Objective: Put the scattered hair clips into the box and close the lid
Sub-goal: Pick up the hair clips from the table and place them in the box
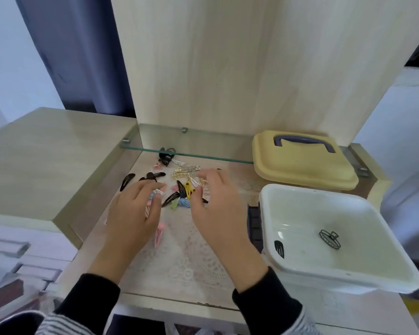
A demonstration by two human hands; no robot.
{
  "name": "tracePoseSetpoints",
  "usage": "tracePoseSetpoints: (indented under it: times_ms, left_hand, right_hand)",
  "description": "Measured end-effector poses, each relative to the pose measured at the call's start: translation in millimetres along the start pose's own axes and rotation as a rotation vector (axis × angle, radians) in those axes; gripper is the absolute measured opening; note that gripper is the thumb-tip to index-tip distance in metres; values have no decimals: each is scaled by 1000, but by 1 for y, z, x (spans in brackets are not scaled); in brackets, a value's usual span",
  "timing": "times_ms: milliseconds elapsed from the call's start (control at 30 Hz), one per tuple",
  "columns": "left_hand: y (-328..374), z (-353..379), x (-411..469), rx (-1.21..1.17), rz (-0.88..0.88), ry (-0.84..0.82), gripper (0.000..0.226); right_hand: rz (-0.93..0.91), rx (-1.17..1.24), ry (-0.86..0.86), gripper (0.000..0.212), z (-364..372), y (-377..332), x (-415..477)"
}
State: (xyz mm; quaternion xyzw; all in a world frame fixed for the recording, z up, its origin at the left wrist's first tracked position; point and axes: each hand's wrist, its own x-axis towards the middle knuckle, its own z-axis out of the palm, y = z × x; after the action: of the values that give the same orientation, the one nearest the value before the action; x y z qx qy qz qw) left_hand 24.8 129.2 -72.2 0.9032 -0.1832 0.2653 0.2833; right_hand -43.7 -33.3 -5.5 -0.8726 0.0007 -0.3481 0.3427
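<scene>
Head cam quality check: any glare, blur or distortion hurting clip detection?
Head view: wide-angle bowing toward the frame edges; small glare spots on the inner wall of the white plastic box; clear glass shelf shows reflections; left hand and right hand slightly blurred; pile of small coloured hair clips soft but distinguishable.

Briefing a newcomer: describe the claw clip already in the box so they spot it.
Find the open white box at right, before the yellow lid. On its floor lies the black claw clip, a wire outline, unlike the flat solid snap clip by the left wall.
</scene>
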Motion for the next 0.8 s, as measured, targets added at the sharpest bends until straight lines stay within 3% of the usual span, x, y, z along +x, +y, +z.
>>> tracePoseSetpoints:
  times_ms: [133,333,800]
  left_hand:
    - [-26,4,-10,6,-121,-80,41]
    - [-35,8,-18,74,-143,-83,44]
    - [-39,13,-21,201,-160,-121,38]
  right_hand:
    - [16,-26,-131,24,44,30,-15]
    - [-19,-47,-232,22,75,48,-29]
    - [-219,-128,-443,31,80,47,-39]
